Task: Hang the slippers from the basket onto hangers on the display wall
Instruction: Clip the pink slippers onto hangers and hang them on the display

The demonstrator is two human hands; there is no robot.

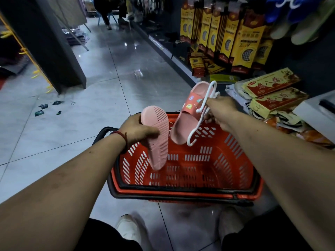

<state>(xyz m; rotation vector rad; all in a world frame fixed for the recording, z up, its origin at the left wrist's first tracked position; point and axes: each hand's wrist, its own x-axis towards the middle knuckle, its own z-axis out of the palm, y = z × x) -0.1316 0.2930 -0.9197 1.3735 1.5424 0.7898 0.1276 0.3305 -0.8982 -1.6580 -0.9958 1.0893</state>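
Landmark: red basket (190, 185), being rested on the grey tiled floor (112, 73) between the two forearms. Far left of the basket, dark scraps of litter (43, 109) are lying on the tiles, and a dark pillar (59, 51) is standing beyond them. At the basket's left end a black handle (101, 134) is being shown folded outward. Above the basket's left half, a pink slipper (157, 138) is being gripped by the left hand (137, 131), which has a red cord (120, 135) at the wrist. The thumb is being pressed across the ribbed sole, which is facing the camera, and the lower end is hanging down inside the basket. Above the basket's far rim, a second pink slipper (188, 113), its red strap carrying small cartoon badges, is being held tilted, close beside the first but apart from it. A white hanger (203, 109) is lying against its right edge. Above the basket's right half, the hanger's wire is being clasped by the curled fingers of the right hand (221, 113). Whether the slipper is hooked on the hanger or pinched by the fingers cannot be told. The hands are being held apart. Right of the basket, red-and-yellow boxes (272, 84) are lying in a loose pile. Beyond its right end, yellow packs (235, 38) are hanging on the display wall.
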